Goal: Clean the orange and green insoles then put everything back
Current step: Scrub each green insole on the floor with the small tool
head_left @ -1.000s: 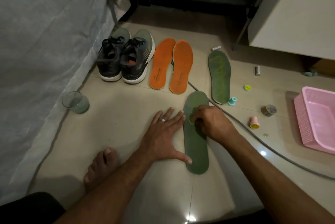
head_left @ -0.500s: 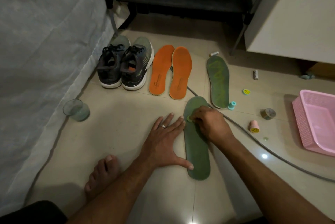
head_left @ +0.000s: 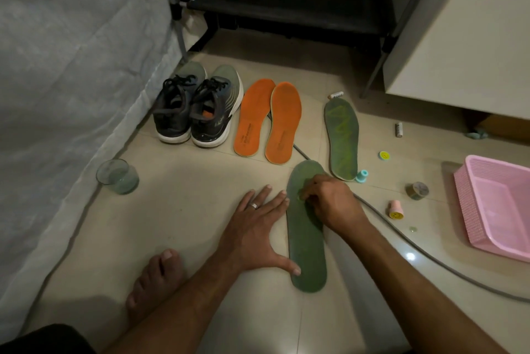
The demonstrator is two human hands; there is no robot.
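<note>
A person is kneeling on the tiled floor, the right hand pinching something small (too small to identify) against the near green insole, matte and dark. The left hand is lying flat, fingers spread, thumb touching its edge. Farther off are lying two orange insoles, a second green insole and two sneakers.

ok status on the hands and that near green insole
Left hand flat, thumb pinning near green insole. Right hand curled, rubbing something small on it. Grey cable runs alongside, not in the way.
</note>
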